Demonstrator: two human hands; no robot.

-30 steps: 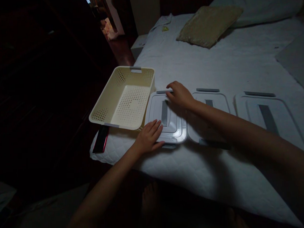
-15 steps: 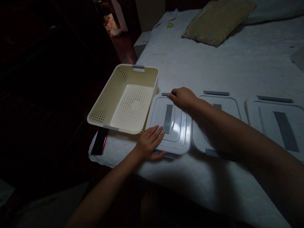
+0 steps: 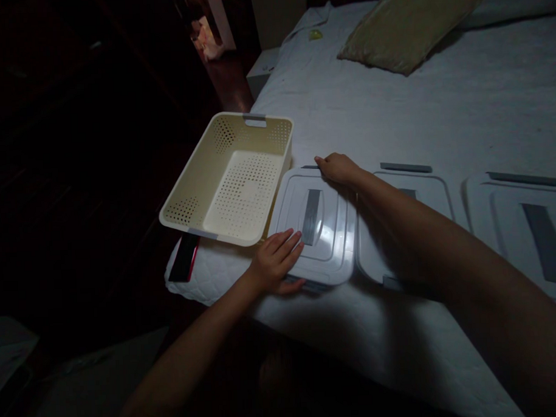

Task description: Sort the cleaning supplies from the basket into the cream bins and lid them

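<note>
The nearest storage box has a pale lid (image 3: 331, 231) with a grey strip handle (image 3: 312, 217) in its middle. My left hand (image 3: 276, 263) rests on the lid's near left corner, fingers spread and the thumb along its front side. At the lid's far edge, my right hand (image 3: 338, 168) is curled over the grey latch (image 3: 310, 167), which it mostly covers; its fingertips are hidden. To the left, a cream laundry basket (image 3: 224, 231) with grey handles and rows of holes holds nothing visible.
Two more lidded boxes stand to the right, a middle box (image 3: 435, 194) and a right box (image 3: 502, 225), partly behind my right forearm. All sit on a white bed (image 3: 343, 118). A black-and-red flat object (image 3: 183, 258) lies under the basket's near end. A beige pillow (image 3: 404, 34) lies farther back.
My right hand has shifted slightly at the far latch and its fingers have curled down over it. My left hand stays on the lid. The camera view has moved a little.
</note>
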